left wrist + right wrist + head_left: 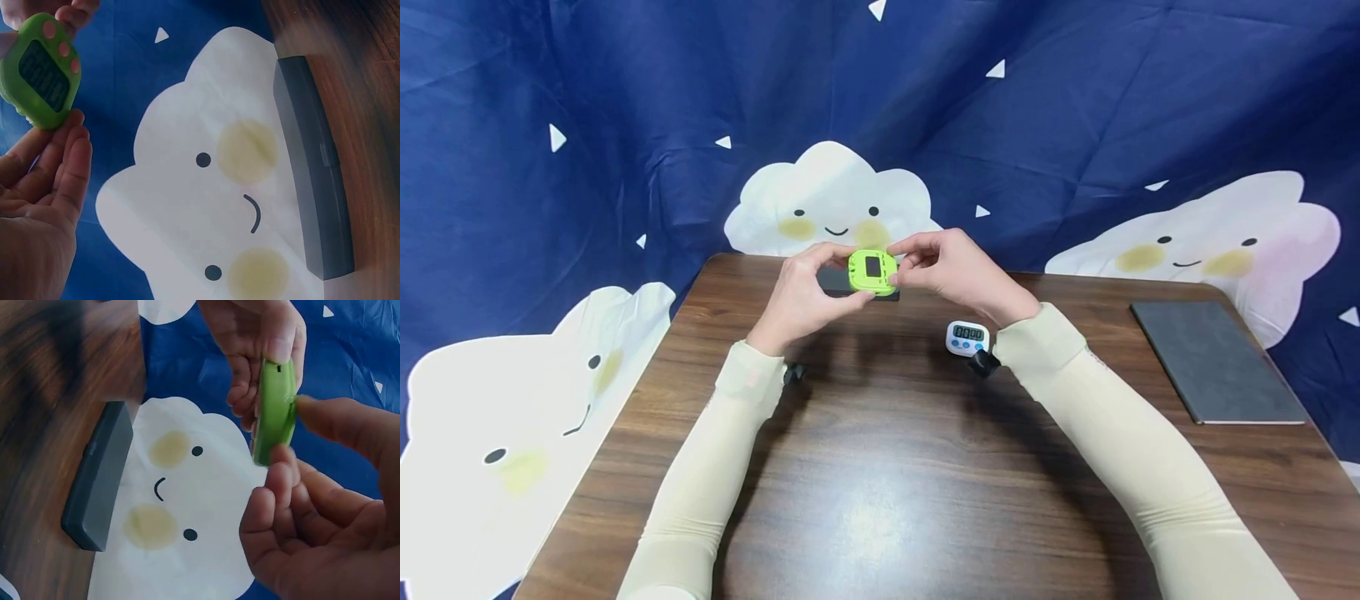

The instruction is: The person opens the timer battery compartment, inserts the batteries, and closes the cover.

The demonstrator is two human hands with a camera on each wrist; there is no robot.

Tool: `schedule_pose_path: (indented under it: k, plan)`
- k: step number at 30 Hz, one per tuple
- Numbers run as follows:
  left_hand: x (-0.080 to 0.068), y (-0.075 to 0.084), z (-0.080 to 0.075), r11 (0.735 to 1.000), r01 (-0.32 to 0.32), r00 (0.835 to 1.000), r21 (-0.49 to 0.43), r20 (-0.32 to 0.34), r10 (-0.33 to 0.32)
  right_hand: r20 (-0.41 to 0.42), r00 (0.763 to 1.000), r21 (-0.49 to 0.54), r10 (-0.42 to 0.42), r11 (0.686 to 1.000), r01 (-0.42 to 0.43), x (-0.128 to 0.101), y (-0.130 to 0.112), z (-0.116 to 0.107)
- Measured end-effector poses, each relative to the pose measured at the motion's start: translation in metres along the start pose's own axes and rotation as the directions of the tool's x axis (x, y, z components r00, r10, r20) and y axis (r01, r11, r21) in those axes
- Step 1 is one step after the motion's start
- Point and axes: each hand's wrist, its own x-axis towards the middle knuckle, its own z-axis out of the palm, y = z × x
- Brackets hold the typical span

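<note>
1. From the head view, a dark wood-grain table (880, 467) stood against a navy cloth backdrop (625, 100) printed with smiling white clouds and small white triangles. Both forearms wore cream sleeves (1135, 450). The left hand (801, 296) and right hand (951, 271) met above the far edge of the table, each pinching one side of a lime-green timer (872, 272) held clear of the surface, its dark screen facing the camera. Just behind and under it lay a dark grey box (835, 282), mostly covered by the hands. A small white timer (967, 337) sat on the table near the right wrist, and a grey notebook (1217, 360) lay well apart at the right edge. The digits on the white timer were too small to read.

2. From the left wrist view, the left hand's fingers (65, 156) were lightly curled, their tips touching the lower edge of the green timer (40, 72), which showed pink buttons beside its screen. The top corner cut off the other hand's fingertips. The grey box (312, 169) lay along the table edge, with a cloud face beyond it. The table was blurred.

3. From the right wrist view, the timer (275, 412) appeared edge-on, upright, gripped by the left hand's thumb and fingers from above. The right hand (312, 531) pinched its lower edge and side. The grey box (100, 478) rested at the table's rim; the wood was out of focus.
</note>
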Motion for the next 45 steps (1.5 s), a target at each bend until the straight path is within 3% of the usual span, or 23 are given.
schedule_pose_path:
  k: [8,12,14,19,29,45]
  plan:
    - [0.000,0.000,-0.001,1.000,0.022,1.000,-0.020,-0.007,-0.022,-0.007,0.999,-0.014,-0.040,0.999,0.040,0.001,-0.001,0.001]
    - [0.000,0.001,-0.003,0.998,0.035,0.999,-0.057,-0.027,-0.036,-0.022,0.999,0.105,-0.035,0.994,0.037,0.001,0.006,0.001]
    - [0.000,0.002,-0.004,0.996,0.035,0.999,-0.078,-0.039,-0.038,-0.023,1.000,0.204,-0.007,0.979,0.012,0.001,0.011,0.001]
    - [0.001,0.005,-0.005,0.993,0.038,0.998,-0.111,-0.039,-0.042,-0.012,0.998,0.417,0.058,0.908,-0.048,0.003,0.018,0.002]
    - [0.001,0.007,-0.006,0.988,0.017,0.999,-0.155,-0.035,-0.023,0.009,0.996,0.582,0.085,0.810,-0.075,0.004,0.019,0.003]
    - [0.000,0.005,-0.005,0.990,0.006,1.000,-0.138,-0.029,-0.010,0.033,0.992,0.629,0.121,0.769,-0.115,0.006,0.018,0.006]
